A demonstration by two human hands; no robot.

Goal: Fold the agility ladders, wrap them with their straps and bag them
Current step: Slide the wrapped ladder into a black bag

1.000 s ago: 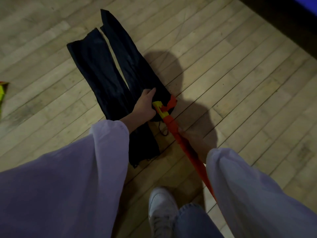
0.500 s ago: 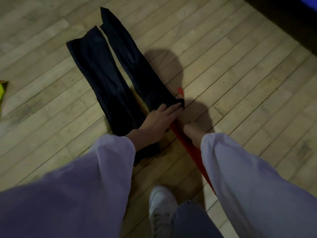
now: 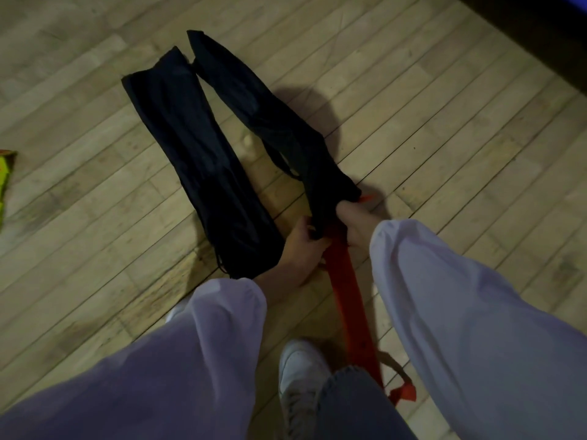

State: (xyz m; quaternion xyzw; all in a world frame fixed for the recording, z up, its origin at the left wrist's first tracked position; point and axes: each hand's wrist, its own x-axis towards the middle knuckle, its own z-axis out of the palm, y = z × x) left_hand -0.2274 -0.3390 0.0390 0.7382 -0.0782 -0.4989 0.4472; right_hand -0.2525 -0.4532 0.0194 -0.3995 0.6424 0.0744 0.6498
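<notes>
Two long black bags lie on the wooden floor. The left bag (image 3: 203, 173) lies flat and apart from my hands. The right bag (image 3: 276, 122) has its near mouth over the far end of a folded orange agility ladder (image 3: 346, 290), which runs back towards my feet. My left hand (image 3: 301, 246) grips the left edge of that bag's mouth. My right hand (image 3: 352, 220) grips the right edge. A small orange tip (image 3: 365, 198) pokes out by the mouth. An orange strap end (image 3: 403, 392) trails at the ladder's near end.
My white shoe (image 3: 301, 369) stands just left of the ladder's near end. A yellow-green and orange item (image 3: 4, 182) lies at the far left edge. A dark strip (image 3: 524, 33) borders the floor at the top right. Bare floorboards (image 3: 444, 138) lie to the right.
The ladder's far end has gone into the right bag's mouth. My left hand went from resting flat on the bag to gripping its edge, and my right hand moved up from the ladder to the mouth.
</notes>
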